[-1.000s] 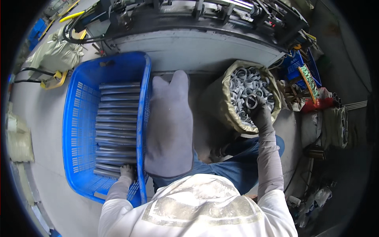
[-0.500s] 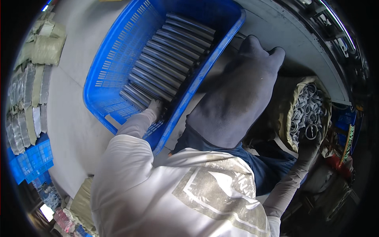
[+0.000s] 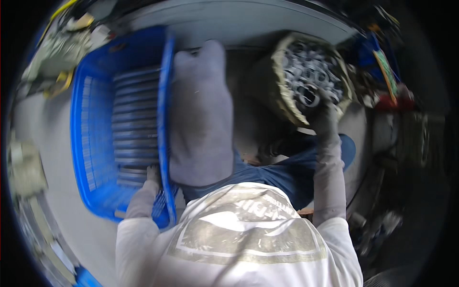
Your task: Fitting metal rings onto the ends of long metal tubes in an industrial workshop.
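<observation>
Head view showed a metal ring [image 3: 315, 98] at the near edge of the sack's mouth, over the heap of loose rings [image 3: 311, 62]. The right hand [image 3: 326, 114] reached over that edge, its grip seemingly closed on the ring at the fingertips, probably because a thin rim is easiest to pinch from one side. The sack [image 3: 283, 98] had its mouth spread wide, which presumably left the rings easy to pick out.

At the other side, the left hand [image 3: 152, 175] lay inside the blue basket [image 3: 165, 115], toward its near right corner, by the ends of the nearest tubes [image 3: 136, 125]. Whether that grip was closed on a tube or merely resting there, I cannot tell. The tubes ran crosswise, side by side, likely so that each end faced the hand (a tidy row, unlike the jumbled rings).

Between basket and sack, a grey pad [image 3: 203, 115] lay along the person's leg, perhaps to shield the jeans [image 3: 282, 165].

Motion blur softened everything. The right fingers were dark against the rings and hid part of the held one; the basket's right wall covered the tubes' right ends. Beyond the sack, a pale panel [image 3: 229, 21] was cut off at the top.
</observation>
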A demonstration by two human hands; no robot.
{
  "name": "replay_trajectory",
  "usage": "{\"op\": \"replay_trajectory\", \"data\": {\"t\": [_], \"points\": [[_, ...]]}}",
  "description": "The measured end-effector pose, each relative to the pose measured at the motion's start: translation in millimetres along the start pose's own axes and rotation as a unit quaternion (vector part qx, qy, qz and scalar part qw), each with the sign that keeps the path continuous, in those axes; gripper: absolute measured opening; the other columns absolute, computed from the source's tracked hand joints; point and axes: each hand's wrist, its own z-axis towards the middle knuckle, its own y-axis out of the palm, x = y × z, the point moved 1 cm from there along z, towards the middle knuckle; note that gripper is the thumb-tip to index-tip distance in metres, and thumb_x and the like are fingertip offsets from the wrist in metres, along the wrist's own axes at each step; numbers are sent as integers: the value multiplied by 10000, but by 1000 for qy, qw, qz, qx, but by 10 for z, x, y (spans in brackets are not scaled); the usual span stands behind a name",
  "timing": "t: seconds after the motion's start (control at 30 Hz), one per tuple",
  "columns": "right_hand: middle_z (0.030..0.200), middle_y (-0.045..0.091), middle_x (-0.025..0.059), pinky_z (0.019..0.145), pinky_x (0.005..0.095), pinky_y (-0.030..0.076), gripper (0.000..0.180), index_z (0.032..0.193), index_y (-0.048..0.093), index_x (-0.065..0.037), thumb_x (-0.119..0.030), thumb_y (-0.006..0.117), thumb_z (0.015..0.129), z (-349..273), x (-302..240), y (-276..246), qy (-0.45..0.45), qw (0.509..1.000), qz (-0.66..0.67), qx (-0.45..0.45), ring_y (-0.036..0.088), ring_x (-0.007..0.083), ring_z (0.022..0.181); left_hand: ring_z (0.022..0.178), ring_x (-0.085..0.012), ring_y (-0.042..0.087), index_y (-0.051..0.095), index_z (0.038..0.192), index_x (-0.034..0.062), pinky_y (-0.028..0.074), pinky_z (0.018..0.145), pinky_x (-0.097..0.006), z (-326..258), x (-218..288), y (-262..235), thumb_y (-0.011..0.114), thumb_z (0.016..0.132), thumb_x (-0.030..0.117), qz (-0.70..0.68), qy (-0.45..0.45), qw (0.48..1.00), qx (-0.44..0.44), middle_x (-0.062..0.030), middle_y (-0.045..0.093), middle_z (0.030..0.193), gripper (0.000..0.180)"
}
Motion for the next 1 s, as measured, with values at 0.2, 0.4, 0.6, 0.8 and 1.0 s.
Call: {"op": "replay_trajectory", "data": {"t": [0.2,0.4,0.6,0.8,1.0], "points": [[1204,691,84,936,320,568,596,1345,606,-49,-11,852,803,91,-485,117,77,922,376,-45,668,168,1109,1200,-368,643,675,1276,56,499,1040,-481,-40,-681,299,622,947,203,-72,80,980,167,-198,684,1273,364],[1093,721,41,882,307,562,412,1298,659,-66,-158,760,908,111,-273,220,104,907,407,10,699,210,999,1259,-280,620,537,1431,-54,484,1096,-392,-802,-561,-2797,716,942,132,-332,98,817,462,-177,625,1370,553],[1049,711,81,851,329,586,405,1236,669,-16,-352,594,1022,172,-763,434,112,835,538,-11,700,200,968,1052,-345,656,613,1325,55,510,916,-445,-1568,1078,-4404,720,702,57,-126,266,810,507,-154,657,1140,632],[1182,695,126,997,320,488,458,1216,700,-23,-291,358,1072,110,-1285,299,-37,976,207,50,676,241,1092,965,-318,644,596,1050,74,474,836,-442,-1413,2456,-4637,784,690,240,38,282,846,450,-120,644,954,439],[1063,707,130,861,365,543,264,1096,695,-19,-140,518,941,131,-1087,450,-150,972,43,176,703,307,962,952,-283,673,572,1011,78,521,834,-407,-1261,2674,-4621,842,678,283,57,282,863,415,-108,646,952,476]]}}
